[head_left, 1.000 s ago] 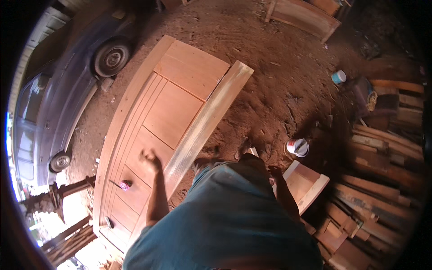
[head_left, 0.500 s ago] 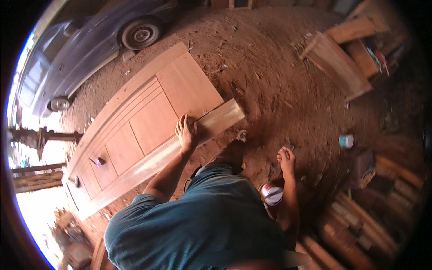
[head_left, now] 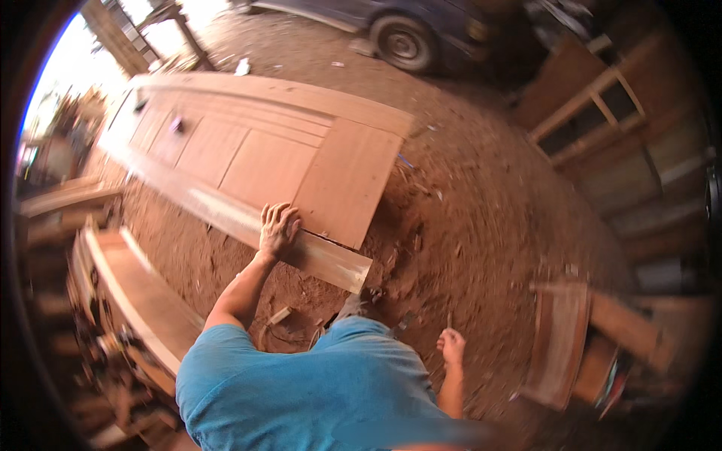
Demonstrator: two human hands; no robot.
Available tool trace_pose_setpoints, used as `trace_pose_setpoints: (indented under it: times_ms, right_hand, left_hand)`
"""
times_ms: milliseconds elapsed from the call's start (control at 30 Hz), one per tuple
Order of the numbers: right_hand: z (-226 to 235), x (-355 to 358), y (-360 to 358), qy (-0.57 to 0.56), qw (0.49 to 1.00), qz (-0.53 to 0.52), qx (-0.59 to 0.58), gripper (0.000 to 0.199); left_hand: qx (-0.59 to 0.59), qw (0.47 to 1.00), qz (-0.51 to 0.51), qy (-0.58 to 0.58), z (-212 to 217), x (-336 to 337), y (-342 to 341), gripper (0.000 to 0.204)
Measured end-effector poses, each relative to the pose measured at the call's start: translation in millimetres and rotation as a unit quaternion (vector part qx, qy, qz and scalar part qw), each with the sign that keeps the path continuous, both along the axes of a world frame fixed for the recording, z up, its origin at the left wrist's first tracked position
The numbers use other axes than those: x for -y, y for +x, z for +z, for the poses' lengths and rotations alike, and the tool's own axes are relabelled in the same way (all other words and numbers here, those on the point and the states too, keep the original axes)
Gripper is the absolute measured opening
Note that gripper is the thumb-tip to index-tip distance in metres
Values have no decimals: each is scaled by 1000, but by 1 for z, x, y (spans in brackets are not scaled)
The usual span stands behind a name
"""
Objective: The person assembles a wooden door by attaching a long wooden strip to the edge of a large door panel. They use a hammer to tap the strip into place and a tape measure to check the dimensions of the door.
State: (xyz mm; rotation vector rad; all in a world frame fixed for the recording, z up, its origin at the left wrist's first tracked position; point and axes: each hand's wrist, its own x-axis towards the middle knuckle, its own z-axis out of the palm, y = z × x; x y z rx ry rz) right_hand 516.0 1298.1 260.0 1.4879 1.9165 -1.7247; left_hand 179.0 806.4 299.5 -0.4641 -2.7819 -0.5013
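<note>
A long wooden panel door (head_left: 274, 162) with grooved panels lies flat, stretching from the middle toward the far left. My left hand (head_left: 278, 229) rests on its near edge with the fingers apart, holding nothing. A paler board (head_left: 331, 263) forms that edge, and a dark gap runs between part of it and the panel. Over the dirt at lower right, clear of the door, my right hand (head_left: 451, 346) is closed around a thin, stick-like piece (head_left: 450, 321), too small to make out fully. A small purple object (head_left: 177, 124) sits toward the door's far end.
Reddish dirt floor (head_left: 481, 248) surrounds the door. A dark vehicle (head_left: 444, 30) stands beyond it. Wooden drawer-like pieces (head_left: 556, 342) lie at right, and frames (head_left: 594, 105) lean at far right. Boards (head_left: 143, 286) and scrap wood are stacked at left.
The whole view has swung to the right, so the door and vehicle sit differently in it. My left hand remains on the door's edge. A thin piece now shows above my right hand.
</note>
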Motion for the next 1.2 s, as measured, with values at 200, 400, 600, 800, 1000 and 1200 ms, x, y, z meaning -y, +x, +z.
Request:
trace_pose_setpoints:
  times_ms: [200, 400, 600, 800, 1000, 1200]
  right_hand:
    - [-23, -128, -57, -51, 982, 168, 68, 31]
    - [-107, -316, -118, -31, 944, 311, 101, 34]
    - [-264, -508, -162, 45, 868, 487, 83, 31]
    - [-411, -644, -117, 235, 727, 623, 166, 35]
    - [-517, -627, -35, 197, 790, 570, 112, 34]
    - [-552, -588, -20, 68, 807, 586, 43, 40]
  left_hand:
    - [-45, 937, 346, 9, -13, -46, 37, 48]
    - [-105, 853, 506, 79, -28, -165, 133, 62]
    - [-140, 766, 593, 205, -93, -377, 260, 43]
    - [233, 730, 621, 164, -257, -657, 411, 52]
    - [514, 722, 457, 76, -356, -785, 483, 63]
    - [478, 760, 440, -17, -386, -820, 456, 70]
